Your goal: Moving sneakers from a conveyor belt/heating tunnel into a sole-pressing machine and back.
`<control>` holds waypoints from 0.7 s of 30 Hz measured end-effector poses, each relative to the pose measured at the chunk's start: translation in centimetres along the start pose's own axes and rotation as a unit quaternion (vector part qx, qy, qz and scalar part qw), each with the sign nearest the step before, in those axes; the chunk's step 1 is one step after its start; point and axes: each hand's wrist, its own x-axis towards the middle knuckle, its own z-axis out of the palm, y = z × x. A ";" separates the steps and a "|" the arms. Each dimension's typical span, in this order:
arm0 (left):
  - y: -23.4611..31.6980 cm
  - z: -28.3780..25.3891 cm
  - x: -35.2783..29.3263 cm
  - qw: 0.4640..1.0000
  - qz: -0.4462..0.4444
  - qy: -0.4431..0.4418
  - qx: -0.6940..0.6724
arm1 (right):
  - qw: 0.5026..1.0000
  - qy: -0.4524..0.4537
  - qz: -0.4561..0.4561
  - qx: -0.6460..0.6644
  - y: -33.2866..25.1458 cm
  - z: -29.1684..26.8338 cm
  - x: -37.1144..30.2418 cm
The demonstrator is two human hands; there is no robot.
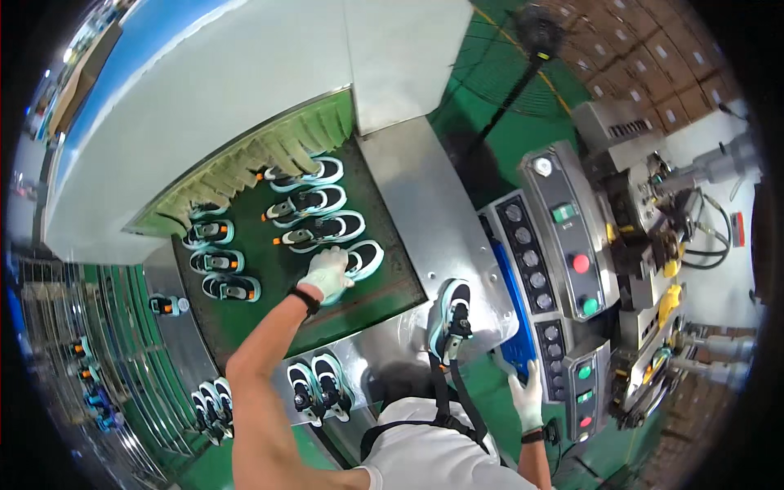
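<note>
My left hand [325, 275], in a white glove, is closed over the heel end of a black sneaker with a pale teal sole [365, 260]. That sneaker lies at the near end of a row on the green conveyor belt [282, 287]; my hand hides its rear part. At the right, my right hand [527, 396], also gloved, holds nothing and has its fingers apart, close to a blue tray-like strip [514, 331] beside the machine. Between my hands, a single sneaker [452, 320] lies on the metal table [483, 300], its toe pointing away from me.
More sneakers [318, 231] form two rows on the belt, below green curtain strips [253, 155] of a white housing. Two sneakers [320, 387] sit on the near metal ledge. Control panels with buttons [580, 263] and a machine stand right; racks [139, 351] left; a fan behind.
</note>
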 end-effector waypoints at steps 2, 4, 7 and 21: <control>4.3 -2.7 -3.4 0.990 0.053 0.047 -0.120 | 0.997 0.018 -0.029 0.070 -1.6 0.9 2.0; 8.6 -4.0 -7.0 0.947 0.144 0.170 -0.230 | 0.963 -0.042 -0.048 0.264 -8.2 0.5 3.0; 18.4 -9.9 -11.5 0.888 0.183 0.027 -0.421 | 0.892 -0.236 -0.002 0.386 -12.9 -2.5 4.0; 45.7 -14.5 -2.8 0.787 0.418 0.115 -0.439 | 0.598 -0.133 -0.072 0.787 -2.7 -18.1 3.3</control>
